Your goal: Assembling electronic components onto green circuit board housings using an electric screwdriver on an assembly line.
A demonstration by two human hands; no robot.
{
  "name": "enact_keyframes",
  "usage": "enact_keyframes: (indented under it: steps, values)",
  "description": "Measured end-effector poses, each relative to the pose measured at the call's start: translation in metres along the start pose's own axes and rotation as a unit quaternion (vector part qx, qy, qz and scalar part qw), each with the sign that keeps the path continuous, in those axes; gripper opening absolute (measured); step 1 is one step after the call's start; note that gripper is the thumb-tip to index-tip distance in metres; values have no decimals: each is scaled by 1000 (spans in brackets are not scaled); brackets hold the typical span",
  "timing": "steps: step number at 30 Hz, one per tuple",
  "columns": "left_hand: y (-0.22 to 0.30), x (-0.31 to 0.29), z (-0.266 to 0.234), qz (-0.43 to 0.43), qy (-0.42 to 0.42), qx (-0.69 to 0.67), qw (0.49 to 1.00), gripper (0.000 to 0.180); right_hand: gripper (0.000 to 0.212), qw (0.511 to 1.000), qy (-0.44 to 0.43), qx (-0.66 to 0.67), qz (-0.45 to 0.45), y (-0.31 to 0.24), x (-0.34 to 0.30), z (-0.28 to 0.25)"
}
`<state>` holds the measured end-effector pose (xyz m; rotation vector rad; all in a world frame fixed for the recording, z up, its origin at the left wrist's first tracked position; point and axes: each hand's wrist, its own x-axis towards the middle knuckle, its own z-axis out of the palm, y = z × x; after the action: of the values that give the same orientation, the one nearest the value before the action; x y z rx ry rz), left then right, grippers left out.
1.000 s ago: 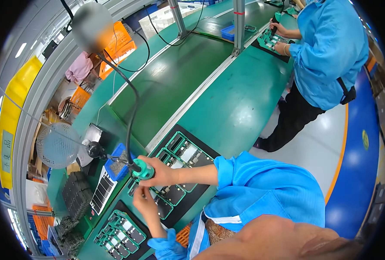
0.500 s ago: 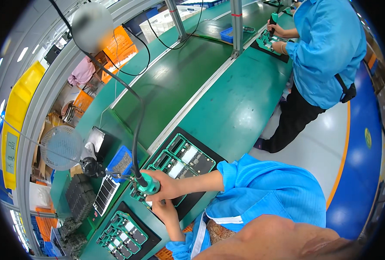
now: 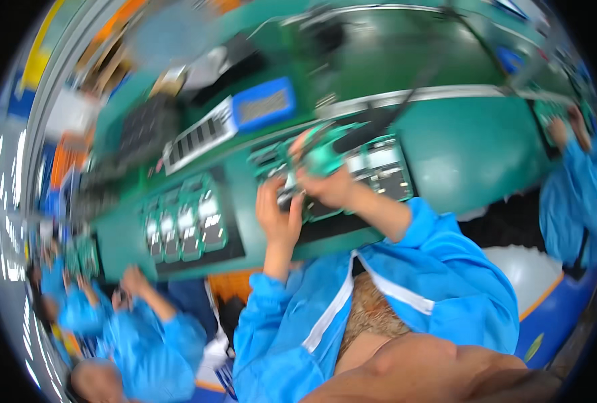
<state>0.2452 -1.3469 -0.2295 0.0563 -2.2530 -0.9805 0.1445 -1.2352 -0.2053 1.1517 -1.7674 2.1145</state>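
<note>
My right hand (image 3: 328, 185) is wrapped round a green electric screwdriver (image 3: 322, 156), which has a thick black cable running from its top. The tool is over the left part of a green frame (image 3: 395, 168) that carries circuit boards with white and black parts on a black mat. Its tip is hidden behind my hands. At the near left edge of this frame my left hand (image 3: 278, 215) rests with thumb and fingers apart, beside a dark board part. Motion blur hides exactly what the fingertips touch.
Left of me a second green frame of boards (image 3: 187, 218) lies on a black mat (image 3: 230, 238). Beyond are a blue bin of small parts (image 3: 265, 104), a white slotted strip (image 3: 201, 138) and dark stacked trays (image 3: 144, 131). Co-workers in blue sit at left (image 3: 151, 342) and right (image 3: 570, 191).
My view has swung left, so the bench now runs across and co-workers at left appear. The screwdriver stays in my right hand; the thumb and fingers of my left hand now show apart.
</note>
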Motion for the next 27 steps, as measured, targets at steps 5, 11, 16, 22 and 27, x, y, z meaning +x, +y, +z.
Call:
enact_keyframes:
  steps: [5, 11, 16, 22, 27]
  values:
    - [-67, -11, -3, -166, 125, -1, 978, 36, 34, 966, 11, 225, 130, -27, 30, 23]
    - [-76, -7, -5, -272, 125, -113, 948, 39, 34, 966, -9, 217, 139, -10, 39, 46]
    - [-86, -11, -1, -252, 112, -83, 958, 38, 32, 976, -14, 151, 156, 10, 38, 54]
    - [-84, -9, -1, -257, 102, -58, 959, 38, 31, 978, -5, 140, 155, 23, 37, 52]
    - [-85, -12, 2, -250, 103, -63, 961, 36, 30, 979, -12, 139, 151, 26, 33, 52]
